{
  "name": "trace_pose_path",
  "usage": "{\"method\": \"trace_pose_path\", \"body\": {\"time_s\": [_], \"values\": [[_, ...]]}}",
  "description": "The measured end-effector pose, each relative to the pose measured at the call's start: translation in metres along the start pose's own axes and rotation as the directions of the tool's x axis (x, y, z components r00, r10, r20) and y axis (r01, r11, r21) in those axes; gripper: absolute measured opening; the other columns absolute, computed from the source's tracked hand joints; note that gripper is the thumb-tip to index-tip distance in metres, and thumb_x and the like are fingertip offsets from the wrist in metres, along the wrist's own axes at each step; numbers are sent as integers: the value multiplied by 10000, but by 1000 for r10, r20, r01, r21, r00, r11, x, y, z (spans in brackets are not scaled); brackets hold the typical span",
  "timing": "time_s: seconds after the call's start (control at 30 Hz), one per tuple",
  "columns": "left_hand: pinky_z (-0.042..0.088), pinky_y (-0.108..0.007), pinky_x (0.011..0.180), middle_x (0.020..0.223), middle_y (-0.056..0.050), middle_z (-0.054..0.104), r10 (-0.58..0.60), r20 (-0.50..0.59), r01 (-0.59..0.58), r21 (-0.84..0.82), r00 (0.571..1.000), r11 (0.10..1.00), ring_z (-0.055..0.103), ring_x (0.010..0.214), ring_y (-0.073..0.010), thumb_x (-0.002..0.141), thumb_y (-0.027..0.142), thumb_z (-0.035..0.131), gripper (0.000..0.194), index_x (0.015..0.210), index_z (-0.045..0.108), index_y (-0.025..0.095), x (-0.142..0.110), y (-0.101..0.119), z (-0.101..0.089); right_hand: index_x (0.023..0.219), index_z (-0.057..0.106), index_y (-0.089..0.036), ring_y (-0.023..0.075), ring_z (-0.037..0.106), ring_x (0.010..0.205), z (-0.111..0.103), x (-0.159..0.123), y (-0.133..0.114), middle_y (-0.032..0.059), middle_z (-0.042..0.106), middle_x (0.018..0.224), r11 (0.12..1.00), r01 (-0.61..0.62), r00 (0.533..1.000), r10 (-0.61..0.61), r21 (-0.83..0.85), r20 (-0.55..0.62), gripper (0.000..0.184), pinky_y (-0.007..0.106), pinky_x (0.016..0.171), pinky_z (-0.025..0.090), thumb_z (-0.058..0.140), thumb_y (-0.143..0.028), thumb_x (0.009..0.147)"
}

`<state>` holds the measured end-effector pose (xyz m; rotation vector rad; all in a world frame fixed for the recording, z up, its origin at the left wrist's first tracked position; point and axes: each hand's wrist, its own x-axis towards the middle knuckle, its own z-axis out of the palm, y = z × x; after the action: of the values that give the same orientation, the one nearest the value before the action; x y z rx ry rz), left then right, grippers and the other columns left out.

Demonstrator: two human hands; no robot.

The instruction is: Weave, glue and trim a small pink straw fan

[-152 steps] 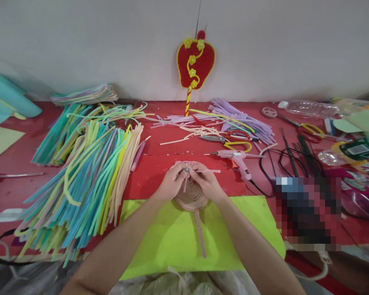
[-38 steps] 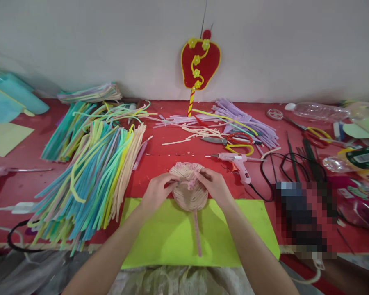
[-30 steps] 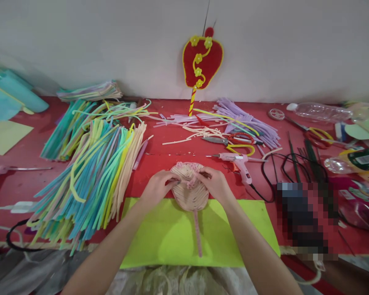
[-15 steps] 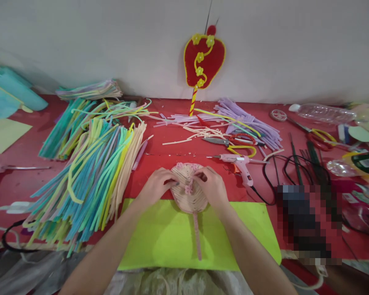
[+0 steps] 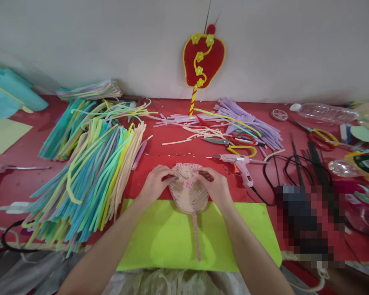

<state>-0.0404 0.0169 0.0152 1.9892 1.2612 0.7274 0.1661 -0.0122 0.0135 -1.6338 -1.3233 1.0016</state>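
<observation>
A small beige woven fan (image 5: 189,196) with a pink rim and a long pink handle lies in front of me, partly on a lime-green sheet (image 5: 172,237). My left hand (image 5: 155,184) grips its left upper edge, fingers curled onto the weave. My right hand (image 5: 213,186) grips the right upper edge, fingertips pinched near a small pink flower (image 5: 188,183) on the fan's face. Both hands are closed on the fan.
A big heap of pastel pipe cleaners (image 5: 89,164) lies at left. A pink glue gun (image 5: 240,162), scissors (image 5: 230,141), purple strips (image 5: 249,121) and black cords (image 5: 285,168) lie at right. A finished red fan (image 5: 203,57) leans on the wall. A plastic bottle (image 5: 322,112) lies far right.
Five seconds ago both hands were bunched over the fan's top working a pink strip. Now they sit apart on its two edges, and a pink flower shows on the fan's face.
</observation>
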Motion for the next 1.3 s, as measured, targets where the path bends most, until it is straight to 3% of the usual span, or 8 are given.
{"method": "trace_pose_path", "body": {"time_s": [0.17,0.3,0.37,0.47,0.5,0.7,0.97,1.3], "values": [[436,-316,861,950,-42,628,-40,-100,34,-67,994,997,565,932,-160,801,281,551,136,884,622,200,0,6,1,765,627,-180,143,594,596,-1,2,0,22,650,692,963,-91,995,97,255,-11,234,280,596,493,649,-391,667],[408,-316,951,1272,-97,467,-237,-396,128,-282,887,951,443,1188,-174,814,343,520,419,1201,425,211,-4,18,10,771,608,-177,136,594,598,0,4,2,19,635,686,939,-10,981,75,345,-177,232,295,627,508,645,-384,674],[434,-294,920,1258,-107,488,-315,-298,177,-412,901,894,487,1148,-172,797,346,539,438,1193,423,196,-5,26,17,775,604,-178,132,594,601,0,4,-1,18,634,692,930,17,972,70,367,-224,225,296,631,513,638,-380,683],[468,-283,853,1055,-92,623,-292,4,250,-526,957,813,590,984,-174,765,329,575,292,1001,552,159,-4,38,24,754,604,-179,129,596,590,2,1,-9,10,633,668,925,25,974,62,378,-217,196,290,626,510,648,-355,680],[474,-280,833,1012,-84,643,-297,36,269,-536,954,800,606,940,-172,765,332,572,261,957,575,155,-3,41,26,746,606,-180,128,597,588,2,0,-12,7,634,660,928,24,976,58,373,-209,184,287,627,507,651,-346,679],[484,-266,729,860,-62,685,-371,42,337,-524,928,782,633,798,-172,725,322,597,211,831,632,142,4,49,25,750,616,-190,125,601,589,1,-2,-21,-5,635,661,913,17,982,61,407,-178,181,281,638,510,677,-325,647],[481,-272,734,851,-66,690,-362,84,343,-573,928,745,631,811,-179,713,323,609,214,815,645,138,3,45,21,691,614,-179,133,563,623,9,-2,-12,10,617,660,892,-54,998,59,448,3,224,276,649,490,648,-398,668],[484,-252,675,785,-48,691,-324,151,356,-481,934,801,630,748,-169,699,302,617,175,769,654,146,4,50,13,619,583,-174,135,544,631,-6,3,-17,0,595,632,978,-17,982,-21,206,185,251,250,643,437,557,-400,724]]}}
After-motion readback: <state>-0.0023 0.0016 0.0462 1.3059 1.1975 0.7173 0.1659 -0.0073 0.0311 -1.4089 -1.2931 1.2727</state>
